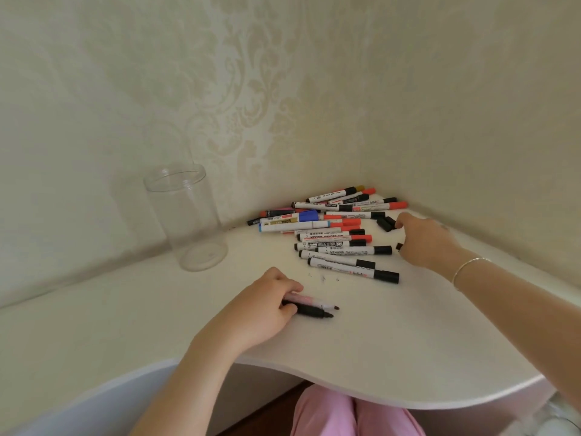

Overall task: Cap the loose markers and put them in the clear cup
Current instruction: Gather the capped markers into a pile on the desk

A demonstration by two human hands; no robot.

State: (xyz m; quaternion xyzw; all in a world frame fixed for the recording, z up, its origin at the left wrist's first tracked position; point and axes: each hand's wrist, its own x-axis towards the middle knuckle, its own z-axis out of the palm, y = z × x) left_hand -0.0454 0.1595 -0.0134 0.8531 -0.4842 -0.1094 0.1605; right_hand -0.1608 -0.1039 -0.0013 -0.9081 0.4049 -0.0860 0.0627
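A tall clear cup [185, 215] stands empty at the back left of the white table [393, 357]. A pile of capped markers [333, 234] with black, red and blue caps lies in the corner. Two uncapped markers, one black [314, 313] and one pink-white [317, 302], lie near the front with their tips pointing right. My left hand [267, 306] rests on their rear ends, fingers curled over them. My right hand [424, 243] reaches to loose black caps [386, 224] beside the pile, fingertips touching them. Another small black cap [399, 246] peeks from under that hand.
Patterned walls meet in a corner right behind the marker pile. The table's curved front edge runs close to my lap, where pink trousers [345, 413] show. A thin bracelet [468, 267] circles my right wrist. A few dark specks mark the tabletop near the pile.
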